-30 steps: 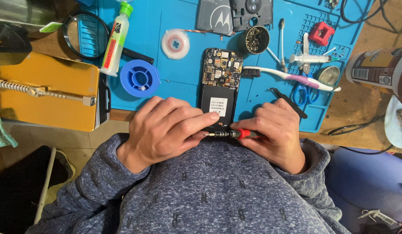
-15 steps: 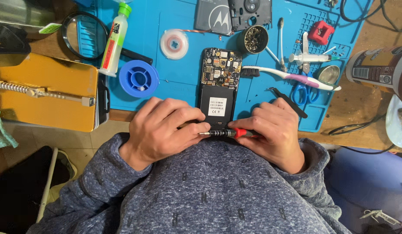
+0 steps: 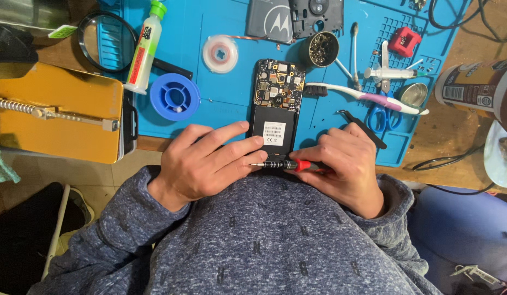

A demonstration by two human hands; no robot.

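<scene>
Both hands meet over a small screwdriver (image 3: 283, 164) at the near edge of the blue mat (image 3: 220, 104); right hand (image 3: 343, 166) clamped on its red handle; left hand (image 3: 207, 161) pinching the tip, just below the opened phone (image 3: 275, 106).

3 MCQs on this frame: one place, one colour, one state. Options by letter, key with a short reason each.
1. Where is the toothbrush?
A. right of the opened phone
B. on the yellow case
C. under the blue spool

2. What colour is the repair mat?
A. green
B. blue
C. grey

3. How is the screwdriver held?
A. lying loose
C. left hand only
B. between both hands

Key: 1 A, its bristles lie beside the phone's right edge. 2 B, blue throughout. 3 B, right hand holds the handle, left hand touches the tip.
</scene>
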